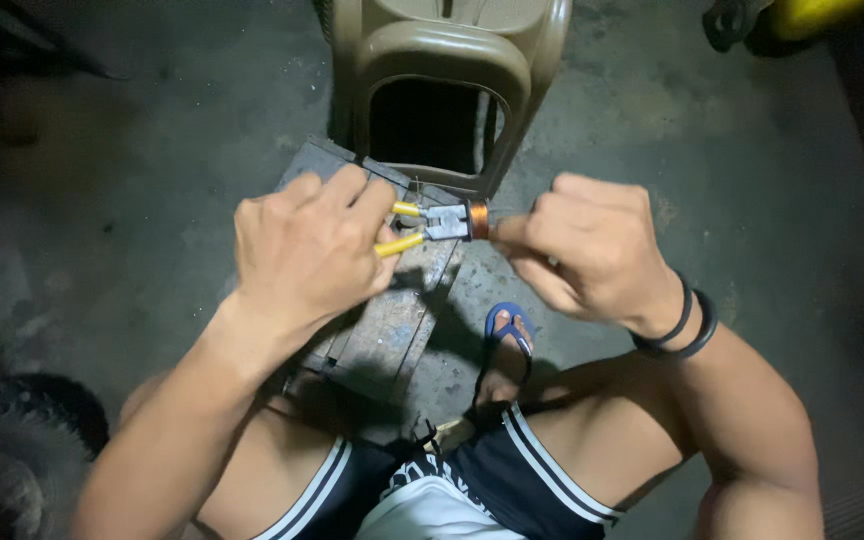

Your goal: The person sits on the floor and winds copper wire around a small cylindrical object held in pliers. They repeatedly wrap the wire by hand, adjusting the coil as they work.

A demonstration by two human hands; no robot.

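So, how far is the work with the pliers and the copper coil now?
Done: the coil already looks wound. In hand: the left hand squeezes yellow-handled pliers whose nose meets the coil, which the right hand pinches. Left: the coil is not yet set down on the wooden block.

Dim, centre-lit, dark blurred edges

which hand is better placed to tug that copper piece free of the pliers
Right, probably. The right hand already pinches the small copper coil at its fingertips, while the left hand is wrapped around the yellow-handled pliers, whose nose meets the coil. The left seems occupied keeping the tool closed.
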